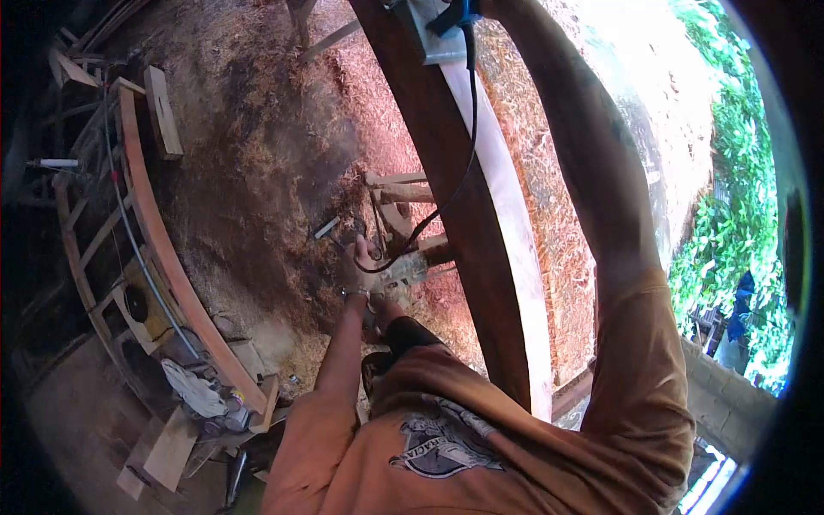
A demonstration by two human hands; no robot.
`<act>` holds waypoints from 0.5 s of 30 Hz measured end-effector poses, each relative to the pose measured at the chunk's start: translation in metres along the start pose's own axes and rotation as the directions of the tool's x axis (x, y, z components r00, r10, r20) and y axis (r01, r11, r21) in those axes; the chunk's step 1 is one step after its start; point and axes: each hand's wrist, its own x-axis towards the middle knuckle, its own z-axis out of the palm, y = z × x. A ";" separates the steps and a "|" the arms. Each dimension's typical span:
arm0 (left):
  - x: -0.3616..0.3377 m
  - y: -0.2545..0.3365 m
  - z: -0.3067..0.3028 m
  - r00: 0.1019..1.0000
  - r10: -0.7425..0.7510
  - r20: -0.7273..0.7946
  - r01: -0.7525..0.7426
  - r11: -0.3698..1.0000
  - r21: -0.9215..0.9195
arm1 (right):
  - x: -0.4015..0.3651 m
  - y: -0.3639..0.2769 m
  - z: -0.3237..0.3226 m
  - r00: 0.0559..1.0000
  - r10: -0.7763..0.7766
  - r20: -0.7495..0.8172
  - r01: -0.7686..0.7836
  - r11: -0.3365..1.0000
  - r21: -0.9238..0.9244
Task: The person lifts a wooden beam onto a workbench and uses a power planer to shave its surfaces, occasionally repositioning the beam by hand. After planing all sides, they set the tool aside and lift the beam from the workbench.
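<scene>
1. Reddish wood is seen at the left, where a long plank [159,232] is laid on supports, with a pale cloth [193,390] beside its near end.
2. Near the middle, the left hand [365,257] is held low beside the black cord [475,112]; whether its fingers are closed on the cord cannot be told.
3. At the far end of the view, the power tool [442,39] is set on the long beam [476,232], and its blue handle is gripped by the fingers of the right hand [500,7], partly cut off by the frame.
4. Along the beam's right side, a pale, even face [511,193] is shown from the tool to the near end; by its look, this stretch may be judged already worked. The left face is dark and appears untreated.
5. At the right, the ground is strewn with shavings [566,283], so much cutting seems done. What is left past the tool cannot be judged, as the beam is cropped there.
</scene>
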 end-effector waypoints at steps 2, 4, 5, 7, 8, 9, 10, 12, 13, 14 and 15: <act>-0.009 0.019 -0.004 1.000 0.003 -0.029 -0.001 0.998 0.063 | 0.014 -0.010 0.007 0.998 -0.038 -0.042 0.035 0.997 -0.074; -0.001 -0.007 0.004 0.998 -0.035 -0.043 0.035 0.999 -0.014 | 0.032 -0.011 0.008 0.999 -0.028 -0.045 0.024 0.996 -0.084; 0.000 -0.011 -0.001 0.999 -0.044 0.030 0.044 0.999 0.014 | 0.040 -0.010 0.008 0.999 -0.020 -0.048 0.016 0.996 -0.089; 0.005 -0.037 0.009 1.000 -0.028 -0.015 0.029 0.997 0.069 | 0.056 -0.010 0.006 0.999 -0.039 -0.009 0.039 0.996 -0.075; 0.003 -0.030 0.008 1.000 -0.029 -0.001 0.029 0.993 0.110 | 0.063 -0.011 0.006 0.999 -0.049 0.010 0.050 0.997 -0.066; 0.001 -0.021 0.006 0.999 -0.029 0.012 0.027 0.988 0.152 | 0.071 -0.013 0.007 0.999 -0.036 -0.014 0.035 0.996 -0.077; 0.001 -0.013 -0.001 0.998 -0.015 0.068 0.006 0.991 0.135 | 0.078 -0.015 0.009 0.999 -0.023 -0.040 0.020 0.996 -0.085; 0.001 0.000 -0.009 0.985 0.010 0.173 -0.026 0.995 0.093 | 0.091 -0.019 0.012 0.999 -0.012 -0.049 0.007 0.996 -0.091; 0.005 0.016 -0.012 0.986 0.122 0.110 -0.137 0.980 0.141 | 0.097 -0.022 0.012 0.999 -0.018 -0.036 0.015 0.996 -0.087; 0.019 0.014 -0.015 0.996 0.087 -0.013 -0.085 0.992 0.093 | 0.103 -0.022 0.011 1.000 -0.019 -0.024 0.017 0.997 -0.080; 0.034 0.019 -0.024 0.990 0.039 -0.133 -0.034 0.999 0.042 | 0.109 -0.022 0.011 0.999 -0.026 -0.039 0.023 0.997 -0.075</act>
